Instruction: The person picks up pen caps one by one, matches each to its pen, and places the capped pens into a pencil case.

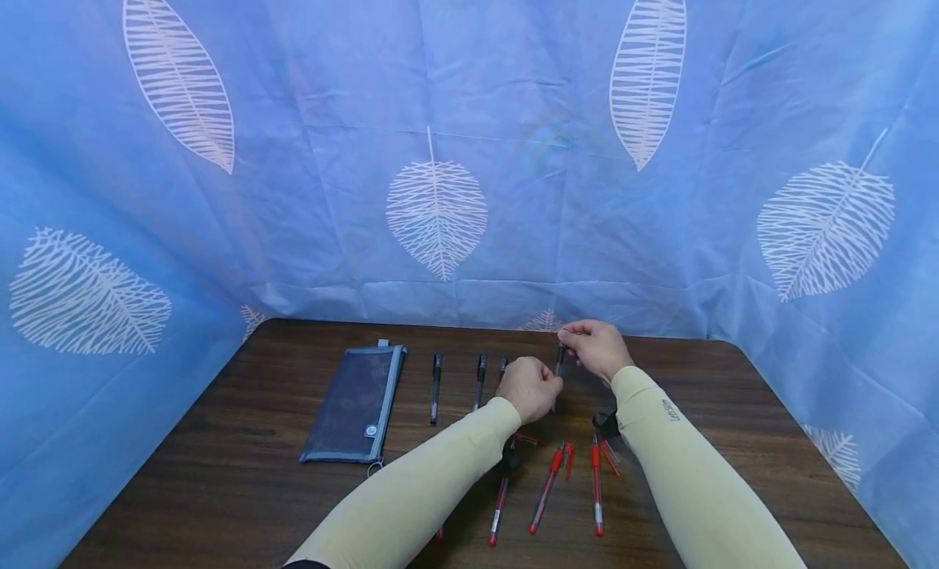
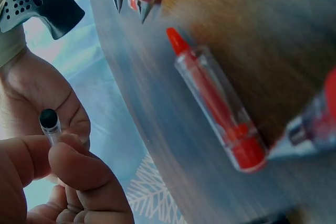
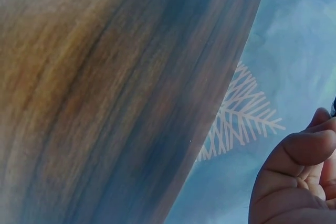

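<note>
Between my two hands is a black pen, held close to upright over the far part of the table. My right hand pinches its upper end between thumb and fingers. The left hand pinches the same pen lower down; its black end plug sticks out above thumb and forefinger in the left wrist view. In the right wrist view only the curled fingers of the right hand appear at the edge. Three more black pens, one of them this pen, lie to the left, partly behind the left hand.
A dark mesh zip pouch with blue edging lies left on the wooden table. Uncapped red pens lie nearer me, with loose red caps beside them. A blue leaf-print curtain hangs behind the table's far edge.
</note>
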### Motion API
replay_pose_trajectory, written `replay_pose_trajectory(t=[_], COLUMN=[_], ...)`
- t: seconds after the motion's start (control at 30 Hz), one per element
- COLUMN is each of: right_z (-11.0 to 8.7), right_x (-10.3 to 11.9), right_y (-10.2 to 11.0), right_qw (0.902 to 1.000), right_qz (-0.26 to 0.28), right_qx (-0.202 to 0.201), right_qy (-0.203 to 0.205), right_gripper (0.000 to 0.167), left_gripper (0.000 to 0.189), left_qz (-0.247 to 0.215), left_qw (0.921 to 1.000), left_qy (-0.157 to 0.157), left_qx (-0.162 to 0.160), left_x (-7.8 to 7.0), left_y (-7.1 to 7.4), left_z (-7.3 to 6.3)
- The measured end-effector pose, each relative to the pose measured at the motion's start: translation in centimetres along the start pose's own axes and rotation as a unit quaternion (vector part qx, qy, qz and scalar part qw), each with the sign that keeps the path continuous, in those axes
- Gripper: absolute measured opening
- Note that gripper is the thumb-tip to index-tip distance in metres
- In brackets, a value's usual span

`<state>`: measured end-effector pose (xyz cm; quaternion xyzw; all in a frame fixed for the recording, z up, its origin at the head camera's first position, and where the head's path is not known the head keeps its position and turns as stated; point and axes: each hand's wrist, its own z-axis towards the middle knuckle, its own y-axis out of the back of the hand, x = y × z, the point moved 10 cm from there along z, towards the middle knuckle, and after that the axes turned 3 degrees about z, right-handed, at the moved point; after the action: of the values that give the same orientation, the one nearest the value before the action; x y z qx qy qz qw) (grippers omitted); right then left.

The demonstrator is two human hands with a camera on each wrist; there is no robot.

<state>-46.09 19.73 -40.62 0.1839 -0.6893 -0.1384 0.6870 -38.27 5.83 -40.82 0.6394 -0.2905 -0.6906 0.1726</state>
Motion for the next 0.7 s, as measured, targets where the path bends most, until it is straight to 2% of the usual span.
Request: replay_pose_trajectory(t=[0.27, 0.53, 0.7], right_z=[-0.1, -0.2, -0.4], right_x=[-0.1, -1.1, -1.3], right_y=[0.0, 0.1, 0.2], right_qw=[0.9999, 0.999, 0.9984], right_qz=[0.012, -0.03, -0.048], right_qx=[-0.01, -0.018, -0.016], right_qy=[-0.004, -0.027, -0.026], right_gripper=[0.037, 0.041, 0.043], left_gripper=[0.043, 0.051, 0.055], left_qz=[-0.007, 0.052, 0.095], left_qw=[1.0, 0.9985, 0.9949], left_qy=[-0.002, 0.013, 0.03], left_qx=[0.007, 0.013, 0.012], left_x=[0.7, 1.4, 2.0], left_y=[0.1, 0.0, -0.1], left_z=[0.3, 0.8, 1.1])
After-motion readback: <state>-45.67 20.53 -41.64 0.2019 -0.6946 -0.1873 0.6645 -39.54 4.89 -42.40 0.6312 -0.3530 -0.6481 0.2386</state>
